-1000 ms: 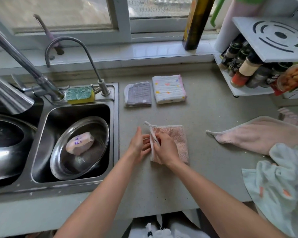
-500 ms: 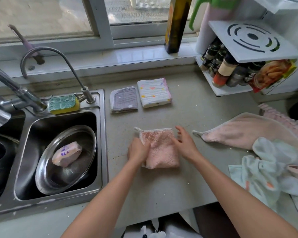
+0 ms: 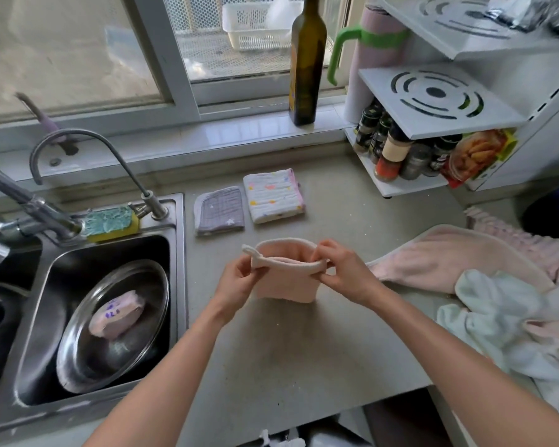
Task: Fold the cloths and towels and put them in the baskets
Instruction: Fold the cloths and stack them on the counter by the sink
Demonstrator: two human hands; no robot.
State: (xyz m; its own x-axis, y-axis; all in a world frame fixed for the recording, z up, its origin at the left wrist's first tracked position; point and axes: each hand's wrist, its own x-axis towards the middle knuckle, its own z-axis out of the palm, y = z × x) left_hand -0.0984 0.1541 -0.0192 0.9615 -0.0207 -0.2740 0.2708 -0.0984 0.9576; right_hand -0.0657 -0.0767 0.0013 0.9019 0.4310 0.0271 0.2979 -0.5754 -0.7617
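Observation:
A small folded pink cloth (image 3: 284,282) is lifted off the grey counter (image 3: 271,350) at the middle. My left hand (image 3: 239,279) pinches its upper left corner and my right hand (image 3: 342,272) pinches its upper right corner, so the folded layers gape open at the top. Behind it lie two folded cloths side by side: a grey one (image 3: 219,210) and a white one with coloured dots (image 3: 273,195). At the right a large pink towel (image 3: 449,256) and a crumpled pale green-white cloth (image 3: 504,317) lie unfolded. No basket is in view on the counter.
A steel sink (image 3: 175,285) with a metal bowl (image 3: 113,327) is at the left, with taps and a sponge (image 3: 110,221) behind it. A spice rack (image 3: 400,185) stands at the back right. A dark bottle (image 3: 307,59) stands on the window sill.
The pink cloth lay flat on the counter under my hands. Now both hands have lifted it by its top corners. The camera has tilted up.

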